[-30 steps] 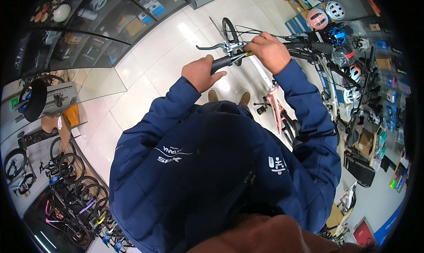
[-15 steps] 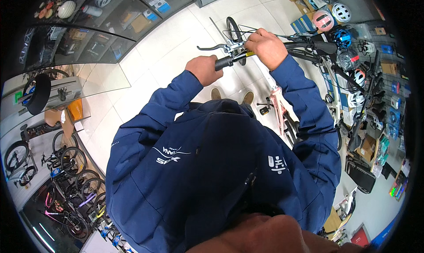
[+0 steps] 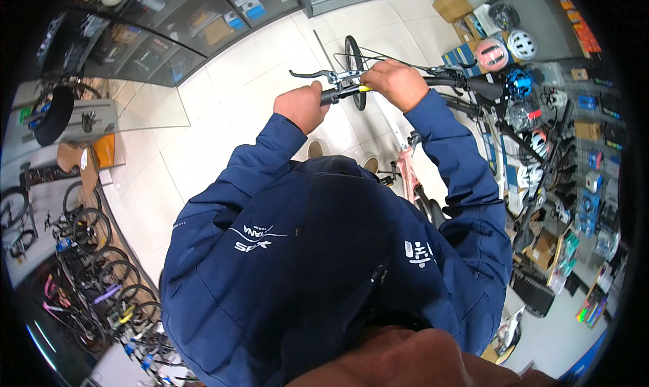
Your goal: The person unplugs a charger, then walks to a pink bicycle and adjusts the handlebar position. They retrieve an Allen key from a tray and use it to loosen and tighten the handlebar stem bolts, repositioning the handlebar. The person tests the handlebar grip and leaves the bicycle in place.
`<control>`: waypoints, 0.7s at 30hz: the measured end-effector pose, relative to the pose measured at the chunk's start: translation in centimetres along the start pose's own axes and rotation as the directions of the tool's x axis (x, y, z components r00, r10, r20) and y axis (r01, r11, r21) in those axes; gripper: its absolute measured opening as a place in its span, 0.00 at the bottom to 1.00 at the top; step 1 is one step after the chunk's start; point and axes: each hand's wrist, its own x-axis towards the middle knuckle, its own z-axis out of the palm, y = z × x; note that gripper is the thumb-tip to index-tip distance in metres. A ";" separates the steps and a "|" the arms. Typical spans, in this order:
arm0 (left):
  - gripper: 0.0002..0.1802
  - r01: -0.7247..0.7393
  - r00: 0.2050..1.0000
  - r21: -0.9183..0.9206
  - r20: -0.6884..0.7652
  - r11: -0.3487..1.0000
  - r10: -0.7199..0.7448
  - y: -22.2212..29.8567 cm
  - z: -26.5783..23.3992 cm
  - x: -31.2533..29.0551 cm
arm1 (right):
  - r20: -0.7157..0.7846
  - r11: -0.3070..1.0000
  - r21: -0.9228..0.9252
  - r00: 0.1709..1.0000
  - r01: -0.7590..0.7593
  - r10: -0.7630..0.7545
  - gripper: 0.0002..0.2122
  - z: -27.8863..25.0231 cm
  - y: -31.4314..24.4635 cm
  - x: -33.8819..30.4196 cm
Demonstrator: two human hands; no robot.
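Note:
A bicycle's dark handlebar [image 3: 347,89] reaches across in front of me. My left hand [image 3: 302,107] is wrapped round the black grip [image 3: 329,97] at its left end. Just ahead of that grip, a silver brake lever [image 3: 312,73] points to the left. My right hand [image 3: 395,84] is closed over the bar farther in, its fingertips at a yellow patch [image 3: 365,88]. The palm side of this hand is hidden, so anything small inside it cannot be seen. Beyond the bar stands the front wheel [image 3: 354,73]. The pink frame [image 3: 407,174] runs back between my body and right arm.
Helmets, among them a pink one [image 3: 491,54], sit by boxes at the far right. More bikes crowd close on my right. A glass-fronted cabinet [image 3: 196,22] lines the far left. Several bicycles [image 3: 111,279] stand in a row at the near left.
My view has shifted a little. Both hands appear slightly farther left, still on the handlebar. My right hand's fingers sit lower over the bar than before.

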 end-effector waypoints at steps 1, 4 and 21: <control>0.15 0.015 1.000 -0.003 -0.004 1.000 -0.015 0.1 -0.1 0.0 | 0.025 1.000 0.016 1.000 0.004 -0.004 0.08 0.1 0.4 0.0; 0.16 0.074 0.997 0.056 -0.018 0.996 -0.073 0.7 0.0 -0.1 | 0.043 0.999 0.026 0.998 0.047 -0.048 0.07 0.7 1.3 -0.1; 0.15 0.310 0.920 0.098 -0.280 0.946 -0.273 5.4 3.0 -2.3 | 0.100 0.964 0.156 0.967 0.217 -0.234 0.11 0.5 5.0 0.0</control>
